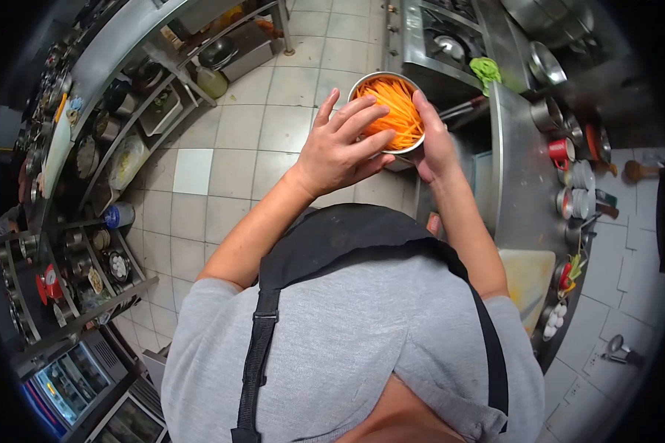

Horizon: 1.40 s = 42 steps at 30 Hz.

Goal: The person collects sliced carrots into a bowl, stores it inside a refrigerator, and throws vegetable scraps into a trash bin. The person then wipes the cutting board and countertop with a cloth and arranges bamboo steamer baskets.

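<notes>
A round metal bowl [352, 87] full of orange shredded carrot [400, 111] is held up over the tiled floor, in front of the black apron. My right hand [436, 140] grips the bowl's right side, thumb along the rim and the other fingers hidden beneath or behind it. My left hand [347, 140] is at the left side of the bowl with its fingers spread. Some of its fingertips reach over the rim and lie on or just above the carrot strips; contact is hard to tell.
On the right, a steel counter [524, 177] carries a cutting board [528, 277], a red mug [561, 152], stacked dishes and eggs [554, 321]. A stove [447, 48] with green lettuce [485, 70] stands ahead. Shelves with pots and containers line the left.
</notes>
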Each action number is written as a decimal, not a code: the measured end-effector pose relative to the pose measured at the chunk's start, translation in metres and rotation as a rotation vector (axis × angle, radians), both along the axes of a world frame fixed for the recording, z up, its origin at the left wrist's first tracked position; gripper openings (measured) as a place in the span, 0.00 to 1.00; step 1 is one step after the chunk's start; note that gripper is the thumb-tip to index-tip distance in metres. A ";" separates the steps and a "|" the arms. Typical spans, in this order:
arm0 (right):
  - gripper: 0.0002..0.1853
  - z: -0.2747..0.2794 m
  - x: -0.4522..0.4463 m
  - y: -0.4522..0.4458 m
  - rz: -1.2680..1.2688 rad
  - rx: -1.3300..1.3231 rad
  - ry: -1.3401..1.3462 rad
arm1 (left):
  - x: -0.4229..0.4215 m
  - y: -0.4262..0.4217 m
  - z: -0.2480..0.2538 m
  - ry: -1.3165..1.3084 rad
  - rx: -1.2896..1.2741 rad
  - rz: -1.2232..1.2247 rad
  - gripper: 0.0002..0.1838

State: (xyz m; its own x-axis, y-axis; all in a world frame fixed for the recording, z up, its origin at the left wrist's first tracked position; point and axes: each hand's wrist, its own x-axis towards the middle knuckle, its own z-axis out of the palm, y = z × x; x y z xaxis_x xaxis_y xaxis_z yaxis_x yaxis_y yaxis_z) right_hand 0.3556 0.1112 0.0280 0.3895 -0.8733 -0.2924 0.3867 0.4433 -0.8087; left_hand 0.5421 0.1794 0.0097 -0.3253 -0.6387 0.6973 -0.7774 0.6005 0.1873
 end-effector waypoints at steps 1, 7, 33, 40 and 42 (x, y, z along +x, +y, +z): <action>0.26 0.001 0.021 -0.003 0.015 -0.006 0.013 | 0.019 0.002 0.002 0.014 -0.028 0.021 0.25; 0.26 0.009 0.147 -0.011 0.205 0.044 0.047 | 0.145 0.018 0.004 0.378 0.062 0.272 0.39; 0.30 -0.024 0.576 -0.039 0.985 0.005 0.233 | 0.463 0.094 -0.003 1.166 0.347 0.782 0.25; 0.30 -0.025 0.686 -0.013 1.256 -0.071 0.231 | 0.532 0.130 -0.011 1.417 0.264 0.982 0.22; 0.30 -0.030 0.719 0.008 1.368 -0.055 0.239 | 0.539 0.155 -0.019 1.491 0.136 1.013 0.26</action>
